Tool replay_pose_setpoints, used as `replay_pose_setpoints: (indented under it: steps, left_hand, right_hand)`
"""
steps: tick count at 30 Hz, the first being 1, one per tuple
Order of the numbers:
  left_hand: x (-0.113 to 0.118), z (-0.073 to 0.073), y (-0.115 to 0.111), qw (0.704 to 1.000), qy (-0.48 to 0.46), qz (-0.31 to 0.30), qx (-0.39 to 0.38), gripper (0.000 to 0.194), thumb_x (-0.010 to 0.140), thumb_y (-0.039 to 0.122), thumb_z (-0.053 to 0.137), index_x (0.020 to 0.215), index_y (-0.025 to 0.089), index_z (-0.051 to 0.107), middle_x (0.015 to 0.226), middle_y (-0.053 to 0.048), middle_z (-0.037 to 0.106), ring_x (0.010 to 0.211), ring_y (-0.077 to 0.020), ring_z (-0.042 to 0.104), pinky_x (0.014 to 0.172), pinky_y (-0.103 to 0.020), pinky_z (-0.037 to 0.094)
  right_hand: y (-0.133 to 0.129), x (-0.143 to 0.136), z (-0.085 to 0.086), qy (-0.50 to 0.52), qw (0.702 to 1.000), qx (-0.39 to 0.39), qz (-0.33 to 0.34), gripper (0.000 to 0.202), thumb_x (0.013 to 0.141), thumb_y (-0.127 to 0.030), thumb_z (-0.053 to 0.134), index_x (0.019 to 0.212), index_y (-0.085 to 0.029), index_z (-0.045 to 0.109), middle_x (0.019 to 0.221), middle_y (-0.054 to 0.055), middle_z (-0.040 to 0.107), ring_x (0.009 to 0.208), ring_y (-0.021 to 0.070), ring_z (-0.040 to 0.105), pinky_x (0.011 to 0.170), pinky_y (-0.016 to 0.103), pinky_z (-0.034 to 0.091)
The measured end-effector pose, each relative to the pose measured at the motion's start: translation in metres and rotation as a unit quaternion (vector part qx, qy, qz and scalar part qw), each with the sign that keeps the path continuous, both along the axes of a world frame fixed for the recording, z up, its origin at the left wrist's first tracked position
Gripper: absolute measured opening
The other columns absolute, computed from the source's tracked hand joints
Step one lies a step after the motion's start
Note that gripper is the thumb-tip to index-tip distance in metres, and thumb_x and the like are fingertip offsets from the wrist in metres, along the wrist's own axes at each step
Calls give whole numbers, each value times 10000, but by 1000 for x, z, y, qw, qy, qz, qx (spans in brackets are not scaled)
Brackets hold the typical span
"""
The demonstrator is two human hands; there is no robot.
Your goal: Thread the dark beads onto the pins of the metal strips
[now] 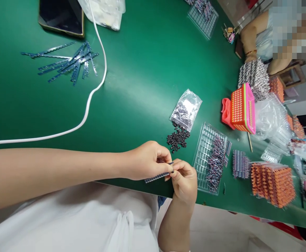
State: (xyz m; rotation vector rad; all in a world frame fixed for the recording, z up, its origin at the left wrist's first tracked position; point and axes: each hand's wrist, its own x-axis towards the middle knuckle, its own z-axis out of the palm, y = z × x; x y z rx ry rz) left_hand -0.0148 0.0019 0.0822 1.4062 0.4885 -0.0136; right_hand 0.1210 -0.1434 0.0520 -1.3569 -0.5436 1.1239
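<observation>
My left hand (149, 161) is closed, thumb and fingers pinched around a narrow dark blue strip (156, 177) lined with small pieces. The strip sticks out below the palm, near the table's front edge. Fingertips of my right hand (184, 180) press together at the strip's right end, touching those of my left hand; a tiny dark piece shows there, too small to name. Just beyond the hands lies a pile of small shiny black beads (177, 139), spilling from a clear zip bag (186, 108). Right of my right hand is a clear compartment tray (204, 157) with thin dark pink-and-blue pieces (217, 162).
A white cable (90, 98) crosses the green table (142, 70). Loose blue strips (74, 61) and a phone (61, 17) lie at the far left. To the right stand stacked orange pieces (272, 183) and an orange-and-pink basket (243, 108). Another person's arm (248, 38) rests at the far right.
</observation>
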Motion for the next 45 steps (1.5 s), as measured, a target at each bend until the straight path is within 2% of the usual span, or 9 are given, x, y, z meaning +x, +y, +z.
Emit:
replay_pose_setpoints:
  steps: [5, 10, 15, 21, 26, 31, 37, 41, 45]
  left_hand:
    - [1, 1, 0, 1000, -4, 6, 4, 229, 797, 334, 614, 677, 146, 663, 561, 23, 547, 518, -94, 447, 470, -208, 300]
    - [3, 1, -1, 998, 1, 55, -40, 165, 765, 294, 665, 683, 151, 664, 584, 25, 603, 533, -91, 472, 484, -194, 340]
    - [4, 2, -1, 990, -2, 92, -110, 160, 766, 303, 696, 724, 153, 657, 664, -2, 686, 607, -119, 573, 552, -215, 432]
    - [4, 0, 0, 987, 8, 107, -119, 160, 741, 286, 712, 700, 154, 632, 651, -3, 688, 606, -131, 601, 558, -231, 439]
    - [4, 1, 1, 990, 15, 112, -85, 170, 741, 302, 709, 700, 151, 642, 654, -5, 683, 607, -132, 593, 560, -233, 432]
    - [3, 0, -1, 993, 10, 90, -72, 151, 777, 298, 680, 737, 154, 654, 670, 1, 696, 623, -127, 597, 578, -227, 431]
    - [4, -4, -1, 995, 2, 73, -73, 245, 757, 296, 702, 953, 149, 687, 838, -34, 740, 776, -171, 655, 670, -251, 482]
    - [4, -2, 1, 998, 7, 54, -37, 181, 802, 307, 653, 866, 147, 704, 783, -22, 707, 726, -150, 610, 659, -236, 459]
    - [1, -1, 1, 999, 8, 29, 34, 251, 868, 389, 587, 827, 164, 690, 685, 1, 625, 650, -138, 537, 597, -227, 414]
  right_hand:
    - [-1, -2, 0, 1, 1000, -1, -7, 115, 721, -268, 826, 762, -217, 731, 711, -15, 624, 578, 96, 607, 470, 200, 526]
    - [1, -3, -2, -14, 999, -3, -37, 152, 729, -317, 820, 768, -208, 720, 724, -16, 618, 553, 86, 591, 465, 201, 511]
    - [2, -2, -2, -2, 999, -5, -52, 173, 739, -352, 810, 800, -208, 734, 783, -11, 644, 504, 67, 579, 465, 206, 506]
    - [-1, -2, -2, 5, 999, -15, -49, 179, 769, -359, 782, 854, -209, 733, 797, 2, 660, 534, 80, 587, 503, 229, 515]
    - [0, -3, -2, -2, 999, -12, -51, 217, 792, -398, 750, 865, -195, 724, 721, 2, 639, 549, 98, 589, 517, 238, 515]
    - [0, -5, -3, -36, 997, -19, -72, 187, 734, -335, 801, 822, -203, 702, 816, -4, 634, 559, 78, 571, 521, 226, 495]
    - [0, -6, -6, -58, 991, -4, -122, 148, 767, -312, 770, 814, -195, 694, 760, -20, 599, 538, 64, 540, 508, 207, 450]
    - [1, -8, -5, -56, 991, 6, -123, 130, 769, -295, 765, 802, -195, 690, 766, -22, 607, 537, 62, 536, 509, 209, 437]
    - [4, -10, -1, -7, 995, 16, -102, 142, 749, -302, 779, 787, -193, 698, 753, -25, 618, 519, 61, 543, 497, 205, 433]
